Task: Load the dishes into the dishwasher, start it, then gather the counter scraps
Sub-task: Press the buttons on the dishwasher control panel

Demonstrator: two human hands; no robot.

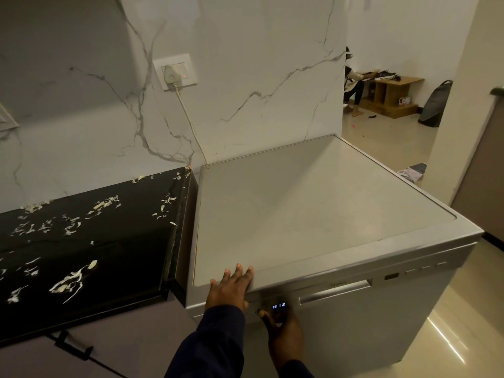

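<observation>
Step in hand: starting the dishwasher [341,268]. Its door is closed, so loading looks finished, and the counter scraps are not yet gathered.

Left hand [231,282]: lies flat on the front left edge of the machine's top, fingers straight and spread, gripping nothing. It seems to steady the person.

Right hand [283,334]: reaches up to the control strip on the door's upper front. One fingertip [262,313] touches the panel just left of the lit display [278,306]. The other fingers are hidden behind the hand, so I cannot tell whether they are curled.

Display: glowing digits that seem to read "H:12"; too small to be sure.

Dishwasher: a silver, free-standing unit with a flat pale top and a long recessed handle [335,291]. It stands just right of the black counter [81,241], against a marble-patterned wall. Its cord runs up to a wall socket [176,73] whose small red light is on.

Scraps [72,281]: pale peelings scattered over the black counter, with the largest clump near its front edge.

Next move calls for: a firm, short press on the correct button, then a look at the display to confirm that the cycle runs. After that both hands need to shift left to the counter.
</observation>
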